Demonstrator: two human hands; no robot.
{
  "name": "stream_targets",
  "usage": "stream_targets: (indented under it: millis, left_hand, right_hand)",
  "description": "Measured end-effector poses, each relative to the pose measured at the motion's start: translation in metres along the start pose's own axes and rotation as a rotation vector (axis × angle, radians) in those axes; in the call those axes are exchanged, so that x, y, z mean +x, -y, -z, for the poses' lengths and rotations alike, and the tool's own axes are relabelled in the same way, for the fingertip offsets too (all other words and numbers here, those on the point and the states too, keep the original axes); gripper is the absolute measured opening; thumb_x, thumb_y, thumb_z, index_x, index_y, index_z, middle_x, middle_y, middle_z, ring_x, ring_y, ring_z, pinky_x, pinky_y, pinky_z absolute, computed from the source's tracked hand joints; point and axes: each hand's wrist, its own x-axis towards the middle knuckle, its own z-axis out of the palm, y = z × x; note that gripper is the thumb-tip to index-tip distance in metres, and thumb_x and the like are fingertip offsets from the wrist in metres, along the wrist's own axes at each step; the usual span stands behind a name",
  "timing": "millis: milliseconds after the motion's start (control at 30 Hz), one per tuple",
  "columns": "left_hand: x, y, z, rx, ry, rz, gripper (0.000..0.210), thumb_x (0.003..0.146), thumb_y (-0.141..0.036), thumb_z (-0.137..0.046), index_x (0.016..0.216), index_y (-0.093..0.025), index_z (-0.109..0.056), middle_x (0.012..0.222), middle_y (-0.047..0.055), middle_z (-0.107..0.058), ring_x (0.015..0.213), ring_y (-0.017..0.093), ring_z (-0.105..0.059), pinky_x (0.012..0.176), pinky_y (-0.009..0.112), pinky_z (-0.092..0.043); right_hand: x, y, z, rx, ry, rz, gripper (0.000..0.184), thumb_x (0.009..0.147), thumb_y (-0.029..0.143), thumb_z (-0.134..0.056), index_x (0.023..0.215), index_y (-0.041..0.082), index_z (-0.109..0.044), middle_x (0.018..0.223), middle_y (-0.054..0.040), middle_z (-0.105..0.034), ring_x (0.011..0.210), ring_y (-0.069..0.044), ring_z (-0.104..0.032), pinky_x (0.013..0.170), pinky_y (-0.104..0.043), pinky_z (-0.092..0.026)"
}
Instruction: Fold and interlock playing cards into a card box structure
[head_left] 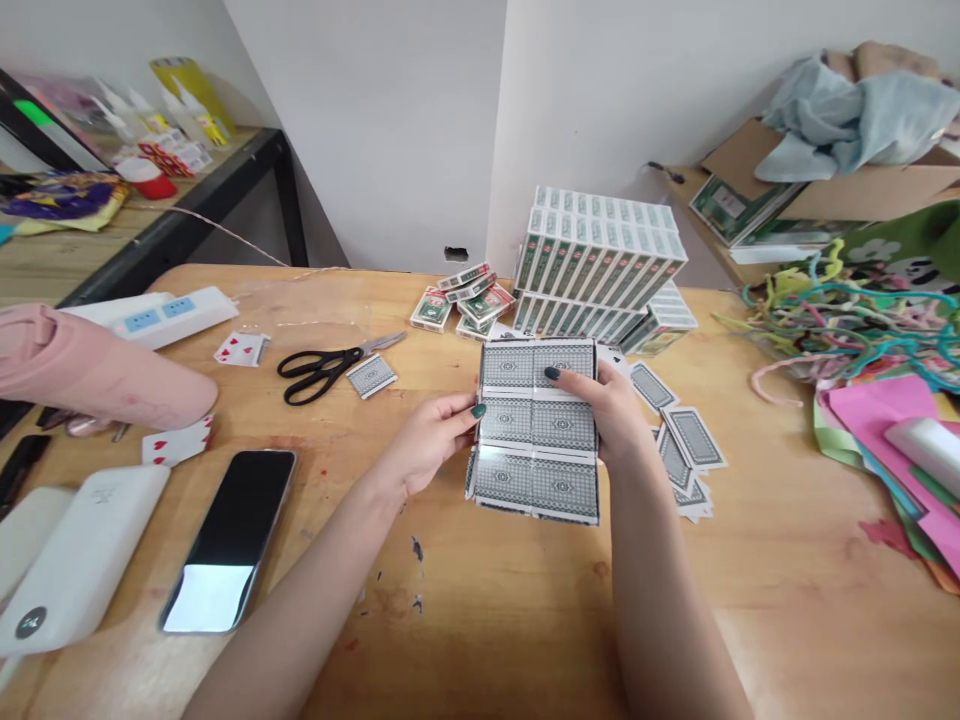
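Note:
Between my two hands is a box-like panel of playing cards (534, 428), joined in rows with their grey patterned backs showing. My left hand (439, 440) grips its left edge, the thumb on the face and the fingers partly hidden behind. On the right edge my right hand (619, 410) holds on, its thumb lying across an upper card. Loose playing cards (694, 438) lie spread on the table right of the panel. Black-handled scissors (322, 372) rest to the left, beside a cut card piece (372, 376).
Stacked card boxes (600, 250) rise behind the panel, with several small card packs (472, 300) to their left. A phone (232, 540), a white power bank (86, 560) and a pink roll (105, 370) occupy the left. Coloured yarn (862, 315) and paper sheets (885, 430) lie at right.

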Motion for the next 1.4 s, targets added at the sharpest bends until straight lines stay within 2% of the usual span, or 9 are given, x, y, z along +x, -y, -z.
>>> stream_targets:
  millis: [267, 533, 933, 1067, 1267, 1400]
  left_hand:
    - [0.000, 0.003, -0.004, -0.150, -0.060, 0.035, 0.016, 0.076, -0.023, -0.072, 0.088, -0.013, -0.073, 0.092, 0.008, -0.072, 0.085, 0.016, -0.065, 0.081, 0.028, -0.050]
    - [0.000, 0.003, -0.003, -0.105, -0.020, 0.021, 0.024, 0.073, -0.028, -0.075, 0.093, -0.014, -0.073, 0.091, 0.007, -0.073, 0.086, 0.017, -0.066, 0.079, 0.028, -0.051]
    - [0.003, 0.014, -0.009, -0.090, -0.093, 0.004, 0.019, 0.074, -0.024, -0.071, 0.090, -0.015, -0.074, 0.093, 0.007, -0.073, 0.094, 0.019, -0.065, 0.090, 0.033, -0.048]
    - [0.004, 0.015, -0.008, -0.060, -0.103, 0.019, 0.019, 0.073, -0.024, -0.071, 0.090, -0.015, -0.074, 0.094, 0.007, -0.074, 0.091, 0.019, -0.066, 0.088, 0.033, -0.049]
    - [0.006, 0.018, -0.003, 0.032, -0.129, 0.049, 0.023, 0.073, -0.028, -0.068, 0.091, -0.015, -0.073, 0.093, 0.008, -0.074, 0.085, 0.019, -0.067, 0.080, 0.032, -0.051]
    - [0.006, 0.015, -0.003, 0.053, -0.143, 0.053, 0.023, 0.075, -0.027, -0.064, 0.094, -0.015, -0.072, 0.095, 0.007, -0.074, 0.082, 0.018, -0.067, 0.072, 0.029, -0.052]
  right_hand:
    - [0.000, 0.002, 0.004, -0.032, 0.005, -0.008, 0.043, 0.054, 0.035, -0.081, 0.092, 0.020, -0.066, 0.090, -0.0053, -0.073, 0.075, -0.025, -0.068, 0.060, -0.033, -0.052]
    - [0.000, 0.003, 0.005, 0.003, 0.014, -0.027, 0.040, 0.053, 0.031, -0.082, 0.089, 0.019, -0.066, 0.079, -0.0032, -0.072, 0.064, -0.021, -0.066, 0.055, -0.031, -0.050]
    - [0.000, 0.003, 0.004, 0.024, -0.017, -0.056, 0.039, 0.052, 0.029, -0.081, 0.087, 0.018, -0.066, 0.072, -0.0019, -0.071, 0.059, -0.019, -0.065, 0.053, -0.029, -0.050]
    - [0.002, 0.001, 0.005, 0.016, -0.013, -0.088, 0.033, 0.054, 0.027, -0.079, 0.084, 0.019, -0.067, 0.070, -0.0015, -0.071, 0.058, -0.020, -0.065, 0.052, -0.029, -0.051]
    - [0.014, -0.013, 0.012, -0.024, -0.054, -0.243, 0.029, 0.060, 0.028, -0.078, 0.084, 0.019, -0.066, 0.069, -0.0012, -0.071, 0.055, -0.018, -0.064, 0.051, -0.028, -0.053]
    - [0.018, -0.019, 0.016, 0.007, 0.027, -0.275, 0.031, 0.065, 0.034, -0.076, 0.090, 0.021, -0.065, 0.077, -0.0017, -0.073, 0.061, -0.017, -0.066, 0.054, -0.026, -0.054]
